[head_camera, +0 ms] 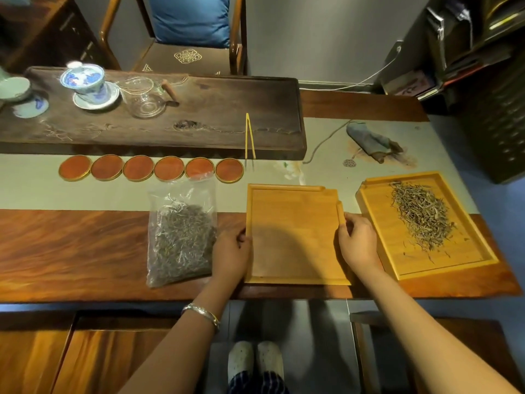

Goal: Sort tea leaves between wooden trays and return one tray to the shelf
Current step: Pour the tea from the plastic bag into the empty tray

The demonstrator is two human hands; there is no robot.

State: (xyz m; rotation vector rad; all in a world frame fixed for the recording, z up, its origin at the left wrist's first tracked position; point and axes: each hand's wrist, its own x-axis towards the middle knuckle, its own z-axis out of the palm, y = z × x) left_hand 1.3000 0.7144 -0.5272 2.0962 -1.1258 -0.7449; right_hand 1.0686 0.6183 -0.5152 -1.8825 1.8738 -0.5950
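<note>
An empty light wooden tray [295,237] lies flat near the table's front edge. My left hand [231,255] grips its left rim and my right hand [358,240] grips its right rim. To the right lies a second wooden tray [471,260] holding a loose pile of tea leaves [422,214]. Left of the empty tray rests a clear plastic bag of tea leaves [181,240], touching my left hand. Yellow bamboo tweezers [249,140] lean on the edge of the dark tea board.
A dark wooden tea board [216,120] at the back carries a blue-and-white lidded cup [85,81], a glass pitcher [145,98] and a celadon cup. Several round orange coasters [150,167] line up before it. A folded cloth [372,142] lies back right. Dark shelving [483,52] stands at far right.
</note>
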